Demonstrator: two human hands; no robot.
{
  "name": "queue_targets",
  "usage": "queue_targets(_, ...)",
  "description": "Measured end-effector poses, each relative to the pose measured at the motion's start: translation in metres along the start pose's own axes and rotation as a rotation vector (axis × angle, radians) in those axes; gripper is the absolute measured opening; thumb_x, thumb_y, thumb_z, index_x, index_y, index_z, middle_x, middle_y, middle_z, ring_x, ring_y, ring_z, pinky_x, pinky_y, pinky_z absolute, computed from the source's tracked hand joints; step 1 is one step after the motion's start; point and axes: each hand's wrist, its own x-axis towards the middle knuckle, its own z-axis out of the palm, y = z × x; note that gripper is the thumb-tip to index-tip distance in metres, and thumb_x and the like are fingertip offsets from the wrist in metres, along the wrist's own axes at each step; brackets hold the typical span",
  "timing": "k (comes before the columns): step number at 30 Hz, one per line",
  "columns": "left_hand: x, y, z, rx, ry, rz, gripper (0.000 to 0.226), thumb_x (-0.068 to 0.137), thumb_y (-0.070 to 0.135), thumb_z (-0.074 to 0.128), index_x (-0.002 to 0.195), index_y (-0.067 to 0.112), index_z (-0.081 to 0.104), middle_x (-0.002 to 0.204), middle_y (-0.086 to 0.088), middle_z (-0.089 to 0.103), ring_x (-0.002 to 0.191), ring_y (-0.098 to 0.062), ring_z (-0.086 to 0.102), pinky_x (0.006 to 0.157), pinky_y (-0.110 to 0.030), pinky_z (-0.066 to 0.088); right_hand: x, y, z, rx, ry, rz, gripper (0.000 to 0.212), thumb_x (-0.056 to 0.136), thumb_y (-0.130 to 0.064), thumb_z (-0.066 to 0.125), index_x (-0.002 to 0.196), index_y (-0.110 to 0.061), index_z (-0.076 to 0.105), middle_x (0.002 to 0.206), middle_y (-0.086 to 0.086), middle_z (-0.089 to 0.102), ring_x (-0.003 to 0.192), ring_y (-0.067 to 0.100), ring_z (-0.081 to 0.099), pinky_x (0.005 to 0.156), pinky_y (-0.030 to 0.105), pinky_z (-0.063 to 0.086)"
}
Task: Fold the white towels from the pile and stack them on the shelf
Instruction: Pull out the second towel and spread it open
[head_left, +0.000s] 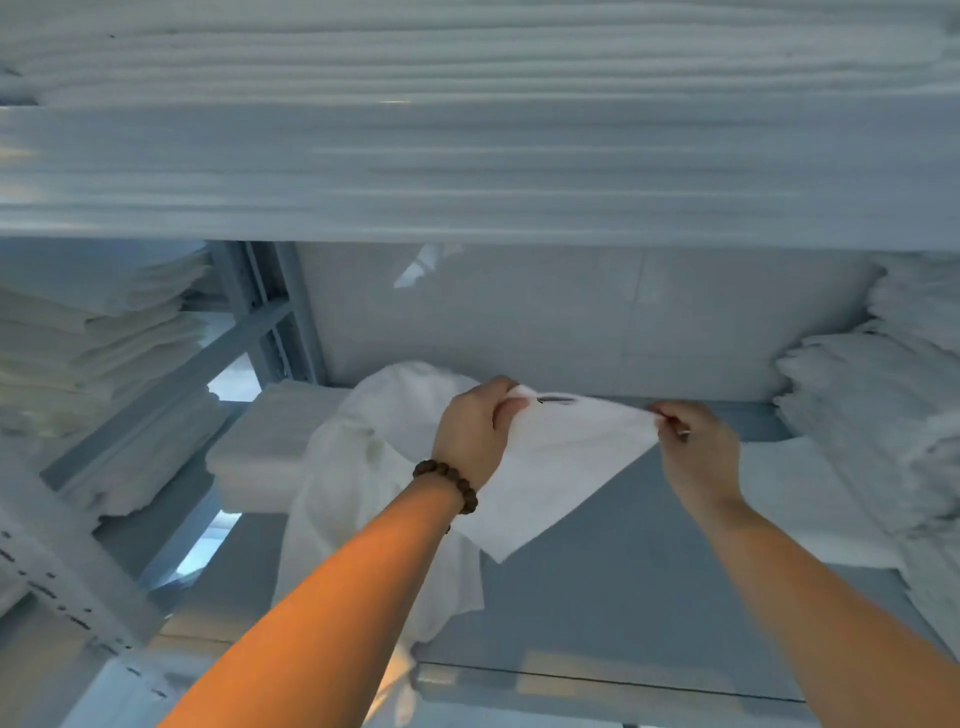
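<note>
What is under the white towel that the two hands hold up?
Under the towel, pinched at its top corners by the left hand and right hand, the grey shelf board shows. What lies directly behind the cloth is hidden.

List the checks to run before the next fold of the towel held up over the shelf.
1. Left hand pinches a top corner of the towel: ok.
2. Right hand pinches the other top corner: ok.
3. Top edge pulled straight between the hands: ok.
4. Lower part hangs even: not ok; it tapers to a point at the lower left.
5. Towel free of the loose pile beside it: cannot tell; they overlap in view.
6. Bare shelf board beneath to lay it on: ok.
</note>
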Motion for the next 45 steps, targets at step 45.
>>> queue_targets(45,-0.03,0.006,0.07,0.137,-0.362,-0.123,0.021,0.079,0.044,0.068,0.07,0.03,0.055,0.062,0.005,0.054,0.057,-0.007,0.046,0.056,-0.024,0.035,0.014,0.081,-0.059,0.12,-0.135,0.281,0.021,0.085,-0.019,0.06,0.074,-0.001,0.062,0.071,0.018,0.063,0.066,0.028,0.053,0.058,0.028,0.037)
